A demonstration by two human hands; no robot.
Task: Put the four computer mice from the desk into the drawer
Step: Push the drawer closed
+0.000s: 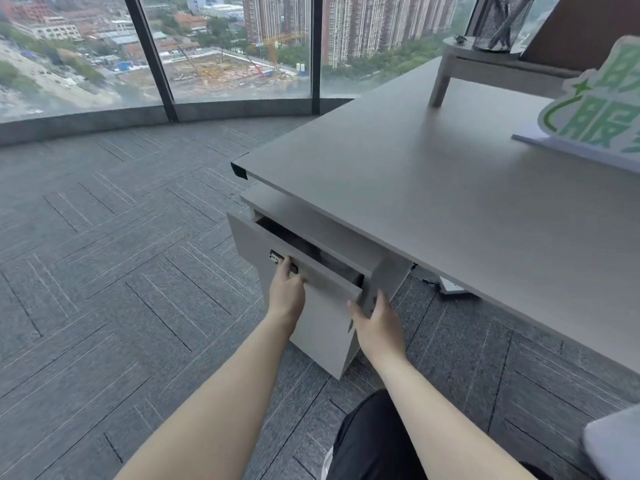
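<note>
Grey pedestal drawer (311,271) under the desk corner stands partly open, front gripped by left hand (286,291); right hand (375,320) spread, empty, beside it. No mice visible; whether closing or opening cannot be told.

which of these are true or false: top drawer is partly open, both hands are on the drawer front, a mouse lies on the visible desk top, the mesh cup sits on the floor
1. The top drawer is partly open. True.
2. Both hands are on the drawer front. True: the left hand is at the handle, the right hand at its right end.
3. A mouse lies on the visible desk top. False: no mouse shows there.
4. The mesh cup sits on the floor. False: it stands on the riser shelf on the desk.
</note>
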